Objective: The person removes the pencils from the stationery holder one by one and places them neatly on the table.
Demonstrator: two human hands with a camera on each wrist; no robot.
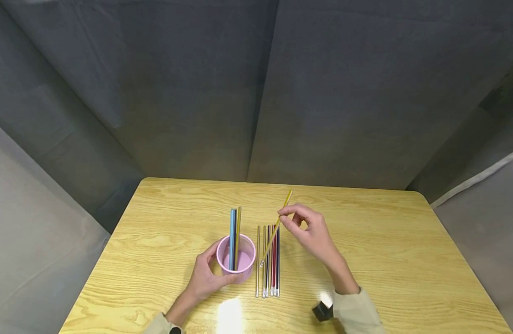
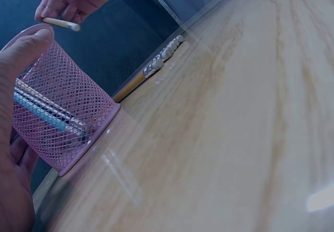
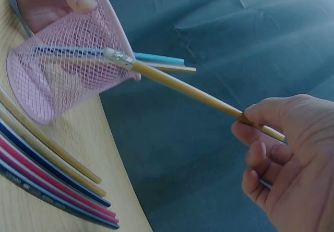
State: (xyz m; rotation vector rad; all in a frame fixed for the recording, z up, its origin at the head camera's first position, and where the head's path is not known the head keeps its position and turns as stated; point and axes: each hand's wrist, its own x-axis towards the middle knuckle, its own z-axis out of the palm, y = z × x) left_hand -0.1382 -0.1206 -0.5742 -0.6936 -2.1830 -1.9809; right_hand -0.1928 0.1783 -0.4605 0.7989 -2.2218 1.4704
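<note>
My left hand grips a pink mesh pencil cup, thumb on its near side; the cup stands upright on the table. Inside it lean a light blue pencil, a dark pencil and a yellow pencil. Between thumb and fingertips my right hand pinches another yellow pencil near its upper end. That pencil tilts, eraser end down, just right of the cup's rim in the head view. Under it, several pencils lie side by side on the table, gold, dark and red, erasers toward me.
The wooden table extends on both sides of the hands. Dark grey curtains hang behind it, with lighter cloth at the left. A small black object is by the right sleeve.
</note>
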